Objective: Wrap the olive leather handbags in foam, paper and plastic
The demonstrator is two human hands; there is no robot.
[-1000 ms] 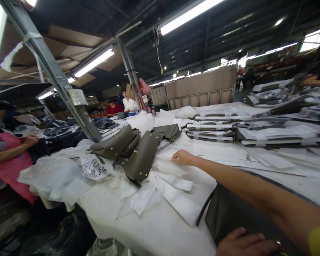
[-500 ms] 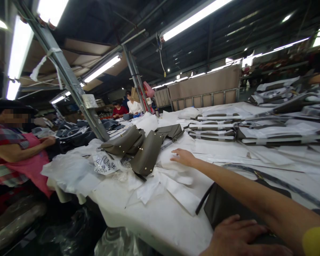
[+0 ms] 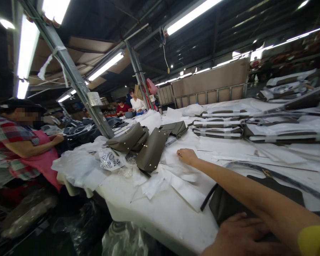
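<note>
My right hand [image 3: 187, 156] reaches far across the table with its fingers curled closed at the edge of a white packing sheet [image 3: 173, 160]. At the bottom, my left hand [image 3: 240, 233] lies with fingers stretched out over a dark olive handbag [image 3: 226, 201]; part of the bag is hidden by my hand and right forearm. A black strap [image 3: 209, 196] runs off the bag's left corner, and a wrapped handle [image 3: 280, 177] arches behind it. Left of my right hand, several olive bag pieces with metal studs [image 3: 152, 149] rest on crumpled white sheets [image 3: 152, 183].
Wrapped olive bags [image 3: 218, 132] lie stacked at the back right. A slanted metal post [image 3: 77, 90] rises behind the table [image 3: 152, 217]. A co-worker in a pink apron [image 3: 46, 160] stands at left; two people sit farther back. Clear plastic [image 3: 125, 238] hangs below the table edge.
My right hand's fingers have gone from spread to curled at the white sheet. The view has turned slightly left. My left hand stays on the handbag.
</note>
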